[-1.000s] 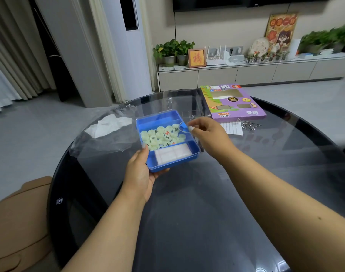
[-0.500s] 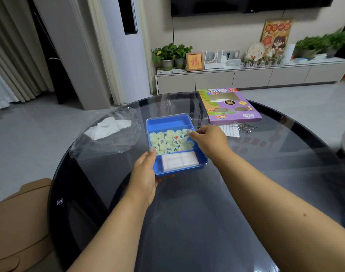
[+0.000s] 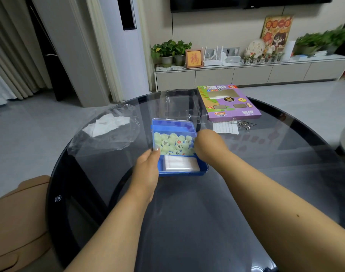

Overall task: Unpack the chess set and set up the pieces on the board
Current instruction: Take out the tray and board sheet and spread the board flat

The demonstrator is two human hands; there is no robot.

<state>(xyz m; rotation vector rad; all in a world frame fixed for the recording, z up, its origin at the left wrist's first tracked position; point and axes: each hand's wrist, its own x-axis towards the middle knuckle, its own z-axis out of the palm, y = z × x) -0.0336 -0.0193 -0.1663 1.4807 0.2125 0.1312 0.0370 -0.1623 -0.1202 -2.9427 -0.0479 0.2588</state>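
Left hand (image 3: 148,169) grips tray (image 3: 201,169) at 9 o'clock | right hand (image 3: 209,146) at 3, fingers hidden, grasp unclear | pieces (image 3: 172,143) light, slick, loose: lift tray level.

On the glass table (image 3: 187,222), the left hand (image 3: 148,169) grips the blue box (image 3: 179,171) of pale round pieces (image 3: 173,144); the right hand (image 3: 209,146) reaches in from three o'clock.

bare glass table (image 3: 187,222) near the person, plastic bag (image 3: 109,132) left, purple box (image 3: 229,104) beyond
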